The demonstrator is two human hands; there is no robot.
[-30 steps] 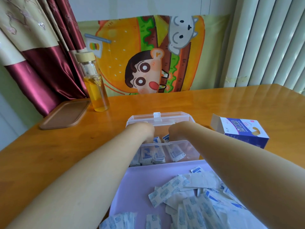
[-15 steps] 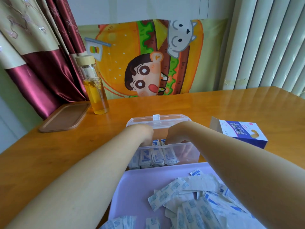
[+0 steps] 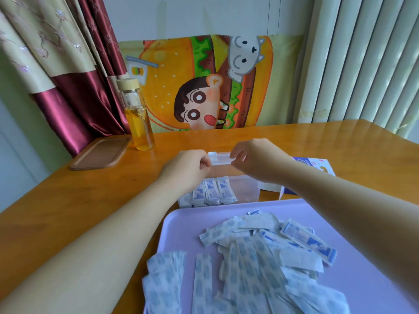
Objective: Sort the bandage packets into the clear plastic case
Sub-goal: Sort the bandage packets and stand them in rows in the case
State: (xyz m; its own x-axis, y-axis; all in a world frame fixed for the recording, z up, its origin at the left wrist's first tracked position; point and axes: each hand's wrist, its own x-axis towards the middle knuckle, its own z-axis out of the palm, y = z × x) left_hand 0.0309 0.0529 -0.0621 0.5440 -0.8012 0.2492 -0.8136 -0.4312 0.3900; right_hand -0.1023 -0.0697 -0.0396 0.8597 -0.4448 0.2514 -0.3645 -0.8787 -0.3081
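The clear plastic case (image 3: 246, 189) stands on the table just beyond a lilac tray (image 3: 362, 223). Several blue-and-white bandage packets (image 3: 212, 194) stand upright in its left part. Its clear lid (image 3: 221, 159) is raised, and my left hand (image 3: 184, 169) and my right hand (image 3: 254, 159) both pinch the lid's far edge, one at each side of the latch. A loose heap of bandage packets (image 3: 256, 257) lies on the tray close to me.
A blue and white bandage box (image 3: 315, 166) lies right of the case, partly behind my right arm. A glass bottle of yellow liquid (image 3: 137, 116) and a brown tray (image 3: 101, 152) sit at the back left. A cartoon cloth hangs behind the table.
Both hands have come up out of the case and taken hold of the lid's edge. The packets inside now stand in a neat row. The camera has tilted slightly.
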